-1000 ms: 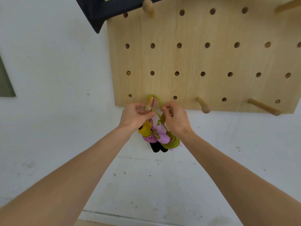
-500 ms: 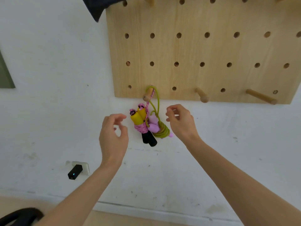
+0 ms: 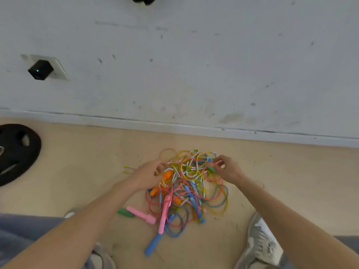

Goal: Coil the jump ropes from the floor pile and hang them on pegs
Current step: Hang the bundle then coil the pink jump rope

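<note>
A tangled pile of jump ropes (image 3: 186, 191) mixes red, blue, yellow and orange cords with a beaded rope (image 3: 191, 167) banded in white, pink and yellow. At the pile's near edge lie a pink handle (image 3: 140, 214), a second pink handle (image 3: 164, 216), a blue handle (image 3: 153, 244) and a green handle (image 3: 125, 212). An orange handle (image 3: 168, 174) shows inside the pile. The floor (image 3: 87, 171) under the pile is pale tan with dark specks. Beyond the pile, the baseboard (image 3: 155, 125) is white and the wall (image 3: 174, 65) off-white with grey scuffs. Far left of the pile are a black round object (image 3: 17, 152) and a black plug (image 3: 40, 69) with a tiny green light. Right of the pile is a grey and white shoe (image 3: 260, 241).
</note>
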The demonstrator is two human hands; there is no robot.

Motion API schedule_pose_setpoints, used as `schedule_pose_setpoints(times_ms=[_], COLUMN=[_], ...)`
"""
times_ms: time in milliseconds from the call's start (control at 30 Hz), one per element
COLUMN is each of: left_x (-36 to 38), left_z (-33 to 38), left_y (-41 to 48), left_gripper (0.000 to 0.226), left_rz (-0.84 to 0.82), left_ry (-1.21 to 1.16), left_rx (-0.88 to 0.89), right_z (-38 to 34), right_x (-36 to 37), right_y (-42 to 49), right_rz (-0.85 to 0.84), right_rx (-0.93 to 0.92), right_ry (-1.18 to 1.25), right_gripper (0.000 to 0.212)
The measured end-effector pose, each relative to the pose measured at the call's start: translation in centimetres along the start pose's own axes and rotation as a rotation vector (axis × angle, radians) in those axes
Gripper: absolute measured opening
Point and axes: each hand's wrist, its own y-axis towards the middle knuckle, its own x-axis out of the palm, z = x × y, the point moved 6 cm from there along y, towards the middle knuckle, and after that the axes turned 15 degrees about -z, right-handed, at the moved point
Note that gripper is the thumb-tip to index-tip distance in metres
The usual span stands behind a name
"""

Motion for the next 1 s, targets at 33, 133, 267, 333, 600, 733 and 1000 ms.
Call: schedule_pose_setpoints(times_ms=[33,133,267,333,600,733,1000], left_x=[1.9,5.5,8.3,9.4,10.0,6.2,-5.5], left_z=[-1.2,-4.0,-5.4,-5.3,-5.9,-3.7,6.8], left_y=[0.4,1.2,2.0,2.2,2.2,2.3,-2.3], left_gripper=[0.034,0.037,0.043,0.055,0.021,0.006,0.005], left_rz=[-0.043,-0.088,-0.149,-0.157,-0.044,0.022,-0.005], left_ry=[0.032,0.059,-0.002,-0.05,-0.06,-0.285,-0.45], left_rx=[-0.036,-0.121,-0.172,-0.151,-0.27,-0.166,0.058], right_z=[1.8,4.9,4.5,2.6,-1.6,-4.6,-15.7], right_x=[1.7,6.7,11.0,12.2,13.3,10.1,-0.8], right_y=[0.3,1.5,2.2,2.5,3.2,2.3,-2.7], right_rz=[-0.058,-0.256,-0.363,-0.302,-0.25,-0.258,-0.165], right_rx=[0.023,0.03,-0.046,-0.178,-0.301,-0.352,-0.608], right_ry=[-0.027,-0.086,-0.174,-0.237,-0.384,-0.115,-0.006], right_gripper=[0.01,0.041,0.073,0.073,0.023,0.017,0.004])
